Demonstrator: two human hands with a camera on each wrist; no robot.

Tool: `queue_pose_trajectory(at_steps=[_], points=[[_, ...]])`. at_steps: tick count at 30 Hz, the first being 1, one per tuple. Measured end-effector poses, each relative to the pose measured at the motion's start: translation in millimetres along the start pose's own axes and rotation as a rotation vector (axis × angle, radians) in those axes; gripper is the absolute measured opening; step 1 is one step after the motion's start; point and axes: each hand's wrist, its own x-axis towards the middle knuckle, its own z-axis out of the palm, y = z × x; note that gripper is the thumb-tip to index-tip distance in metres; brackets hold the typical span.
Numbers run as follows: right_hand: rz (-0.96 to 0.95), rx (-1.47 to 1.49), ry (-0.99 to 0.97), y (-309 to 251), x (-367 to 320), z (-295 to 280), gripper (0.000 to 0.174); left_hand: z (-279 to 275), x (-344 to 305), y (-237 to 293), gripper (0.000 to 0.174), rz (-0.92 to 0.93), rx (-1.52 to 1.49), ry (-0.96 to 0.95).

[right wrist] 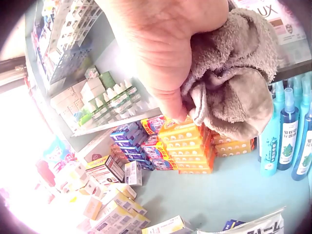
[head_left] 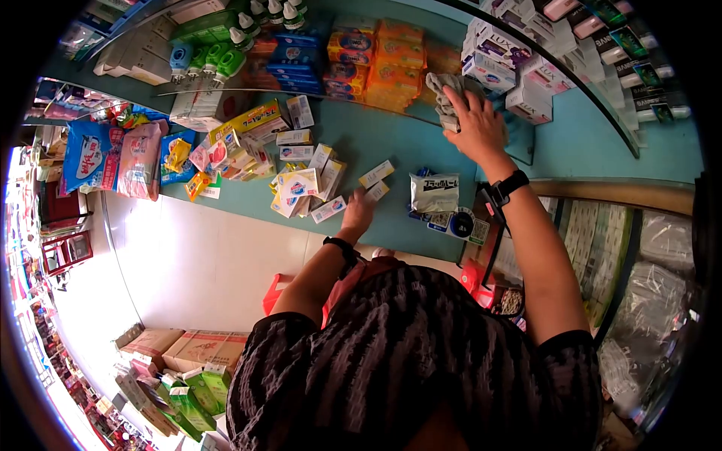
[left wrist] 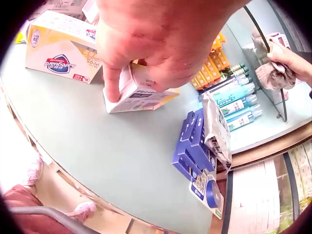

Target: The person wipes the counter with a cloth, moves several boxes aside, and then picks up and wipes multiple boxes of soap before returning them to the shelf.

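A crumpled grey cloth is gripped in my right hand, up by the glass shelf edge; the right wrist view shows the cloth bunched under the thumb and palm. My left hand is low over the counter, its fingers on a small white and yellow soap box. In the left wrist view the index finger lies along that box's side, and a Safeguard box stands beside it. More boxes lie in a loose pile left of that hand.
Orange soap packs and blue-green bottles stand behind the glass. A silver packet lies on blue boxes at the right. Detergent bags are at the counter's left end. LUX boxes stand at upper right.
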Motion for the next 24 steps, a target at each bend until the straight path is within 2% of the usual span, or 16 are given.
queue_pose_trajectory(at_steps=[2,5,8,11,14,17,20,24], points=[[-0.003,0.007,-0.001,-0.7,-0.3,-0.9,0.079,-13.1,-0.9,12.9,0.062,-0.031,-0.020,-0.030],[0.000,0.000,-0.012,-0.6,-0.7,-1.7,0.079,-41.5,-8.6,59.7,0.070,0.006,0.194,-0.001],[0.000,-0.022,0.006,-0.4,-0.7,1.8,0.079,-54.8,-6.7,88.9,0.084,0.176,0.441,-0.044],[0.000,-0.039,0.010,0.1,0.4,3.1,0.081,-43.4,11.7,85.7,0.087,0.375,0.679,-0.019],[0.003,-0.044,-0.015,-1.7,0.4,-0.2,0.085,-24.6,38.1,72.0,0.081,0.409,0.910,-0.051],[0.003,-0.040,-0.006,-1.9,0.8,-0.8,0.086,-26.7,55.3,79.9,0.072,0.298,0.859,-0.222],[0.011,-0.039,-0.008,-2.9,-0.1,-0.7,0.087,-42.7,79.7,86.4,0.068,0.178,0.909,-0.225],[0.011,-0.011,-0.009,-2.2,1.7,-0.3,0.086,-45.7,109.3,68.9,0.062,0.167,0.892,-0.061]])
